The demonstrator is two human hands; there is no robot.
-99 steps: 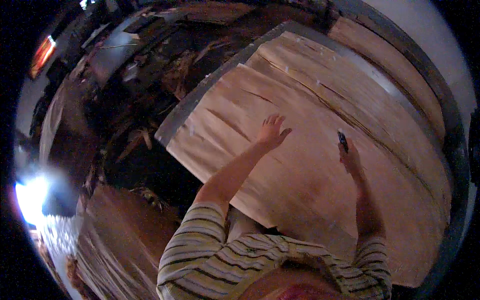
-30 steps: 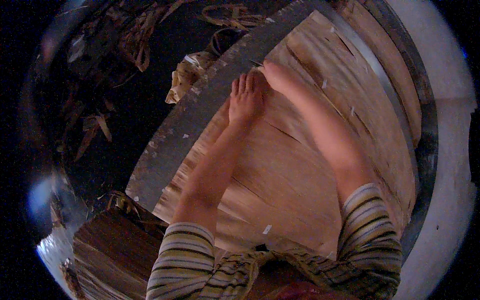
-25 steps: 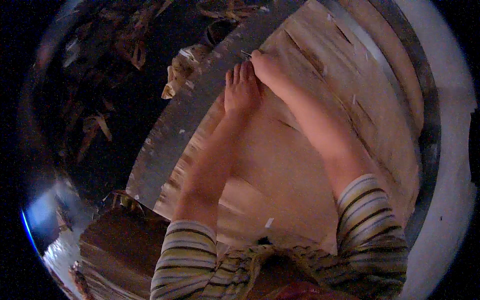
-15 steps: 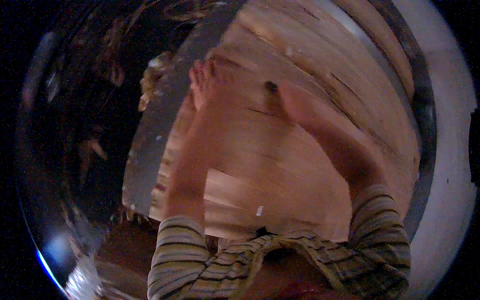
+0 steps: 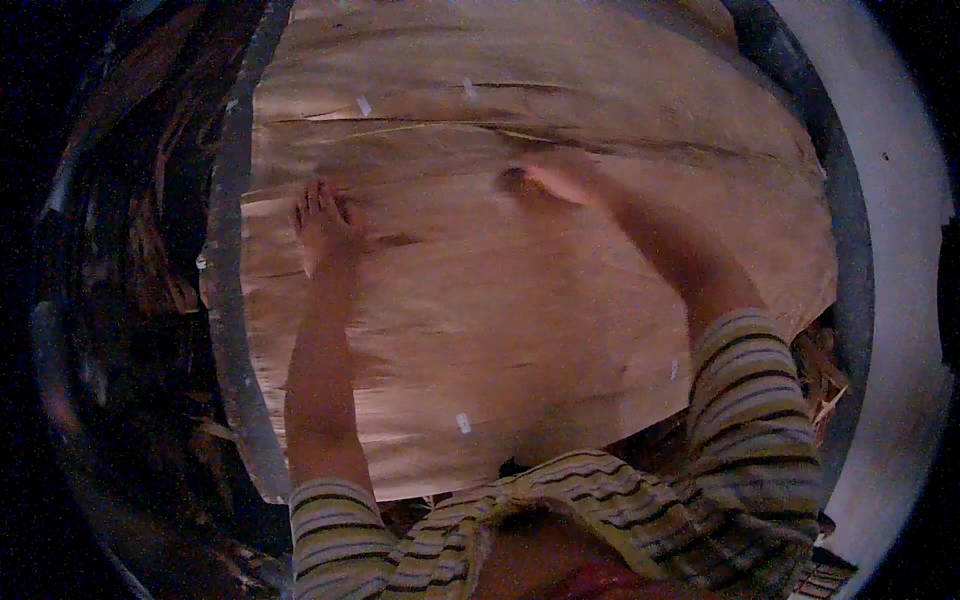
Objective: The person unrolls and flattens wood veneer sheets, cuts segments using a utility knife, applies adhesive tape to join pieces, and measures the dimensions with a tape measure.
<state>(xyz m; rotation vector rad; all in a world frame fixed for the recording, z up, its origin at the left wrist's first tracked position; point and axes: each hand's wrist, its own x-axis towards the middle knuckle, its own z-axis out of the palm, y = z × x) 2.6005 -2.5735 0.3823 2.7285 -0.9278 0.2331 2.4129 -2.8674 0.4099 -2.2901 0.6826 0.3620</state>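
A wide, thin brown sheet that looks like wood veneer (image 5: pixel 480 290) lies in front of me, with long splits and ripples across it. My left hand (image 5: pixel 328 220) rests on its left part, palm down, fingers spread. Farther right, my right hand (image 5: pixel 565 182) is closed at the sheet's surface, just on the near side of a long split (image 5: pixel 430 125). A small dark object (image 5: pixel 514 180) shows at its fingertips, too dim to name. Small white pieces, such as this one (image 5: pixel 363 104), lie on the sheet.
A grey edge (image 5: pixel 232 280) borders the sheet at the left, and a dark grey band (image 5: pixel 850 230) runs along the right. Beyond that stands a pale surface (image 5: pixel 910 200). Torn scraps (image 5: pixel 165 255) lie in the dark at left; more strips (image 5: pixel 825 385) are at lower right.
The view has turned, so the sheet appears straighter and less blurred. My left hand now appears lower and farther left, still spread on it. My right hand still holds the dark object.
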